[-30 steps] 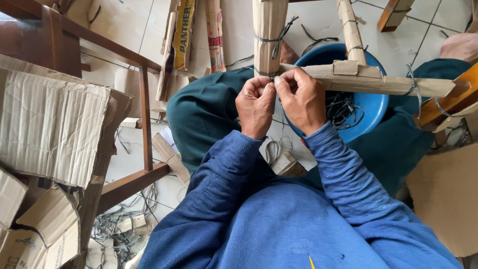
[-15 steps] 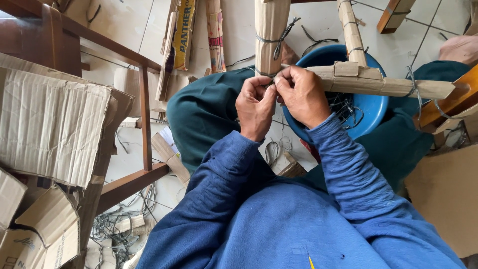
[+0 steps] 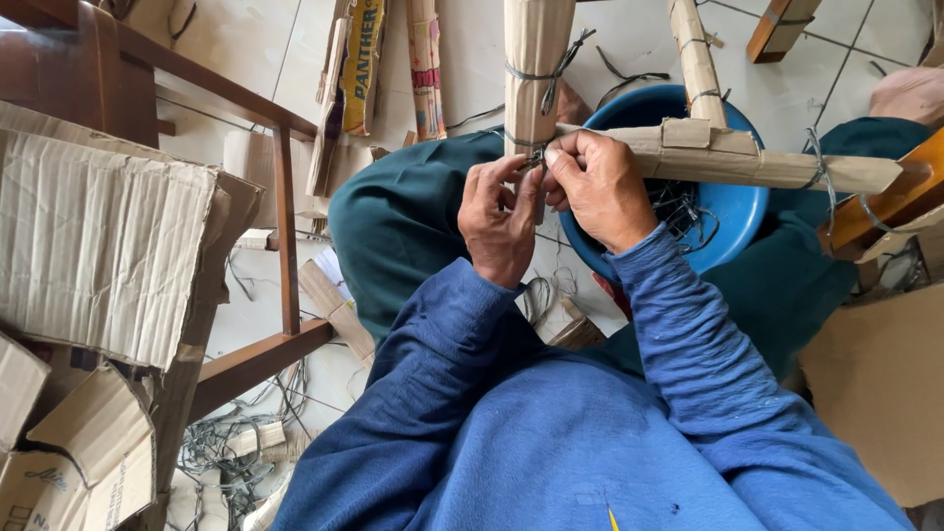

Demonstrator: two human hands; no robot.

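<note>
A furniture leg wrapped in brown cardboard (image 3: 536, 59) stands upright in front of me, bound by thin grey wire ties (image 3: 539, 144). A second cardboard-wrapped rail (image 3: 747, 162) runs to the right from it. My left hand (image 3: 500, 221) and my right hand (image 3: 600, 187) meet at the joint of the two pieces. Both pinch the ends of the lower wire tie between thumb and fingertips. My left hand's fingers are partly stretched out along the wire. Blue sleeves cover both of my arms.
A blue plastic bowl (image 3: 733, 211) holding several wire pieces sits under the rail, between my green-trousered knees. Flattened cardboard (image 3: 98, 246) and a dark wooden frame (image 3: 285, 226) lie at the left. More wire scraps (image 3: 236, 442) litter the tiled floor.
My left hand has loosened from a tight fist and its fingers now stretch up along the wire. My right hand has shifted slightly up at the joint.
</note>
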